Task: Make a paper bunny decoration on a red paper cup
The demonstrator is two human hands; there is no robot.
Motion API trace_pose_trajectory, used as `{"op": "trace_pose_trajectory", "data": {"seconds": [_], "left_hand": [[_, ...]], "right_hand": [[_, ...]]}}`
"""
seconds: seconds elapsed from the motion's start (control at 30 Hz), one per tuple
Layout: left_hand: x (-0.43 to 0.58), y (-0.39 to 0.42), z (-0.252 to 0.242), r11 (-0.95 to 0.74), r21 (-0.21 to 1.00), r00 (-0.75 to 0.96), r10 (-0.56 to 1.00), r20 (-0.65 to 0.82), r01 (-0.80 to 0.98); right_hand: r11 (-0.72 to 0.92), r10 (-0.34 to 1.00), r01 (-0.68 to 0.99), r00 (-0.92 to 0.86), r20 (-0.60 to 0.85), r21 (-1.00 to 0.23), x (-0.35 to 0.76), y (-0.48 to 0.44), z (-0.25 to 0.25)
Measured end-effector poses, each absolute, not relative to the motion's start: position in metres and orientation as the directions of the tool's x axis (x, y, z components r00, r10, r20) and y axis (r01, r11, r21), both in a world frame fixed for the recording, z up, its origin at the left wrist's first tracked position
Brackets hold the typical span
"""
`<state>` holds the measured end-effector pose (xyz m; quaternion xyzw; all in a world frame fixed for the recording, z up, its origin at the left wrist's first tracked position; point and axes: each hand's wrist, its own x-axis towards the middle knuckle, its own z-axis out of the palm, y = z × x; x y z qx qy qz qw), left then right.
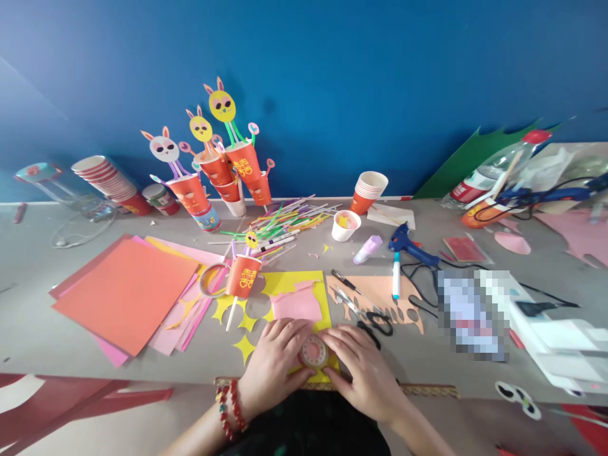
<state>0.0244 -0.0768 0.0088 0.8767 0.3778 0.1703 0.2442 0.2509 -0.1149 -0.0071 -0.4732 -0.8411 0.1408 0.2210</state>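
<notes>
Between my two hands is a small round piece with a pale, dotted rim and a pink middle; I cannot make out exactly what it is. My left hand curls around its left side, thumb at the near edge. From the right, my right hand holds it the same way, fingers bent over the far side. Beneath lies a yellow paper sheet, with a torn pink paper just beyond my fingers. Yellow offcuts lie left of my left hand. Black-handled scissors rest beyond my right hand.
Rabbit-faced cup figures stand at the back left; a smaller one leans by a tape roll. Coloured sheets lie left. Straws, a paper cup, a glue gun and its cord are farther back.
</notes>
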Motion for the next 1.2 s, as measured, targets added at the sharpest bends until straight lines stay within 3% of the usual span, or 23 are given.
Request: {"op": "trace_pose_trajectory", "data": {"seconds": [1.2], "left_hand": [[0.025,-0.079,0.005,-0.610,0.528,0.659,0.742,0.120,0.591]], "right_hand": [[0.510,0.857,0.726,-0.472,0.206,-0.460,0.254,-0.116,0.011]]}}
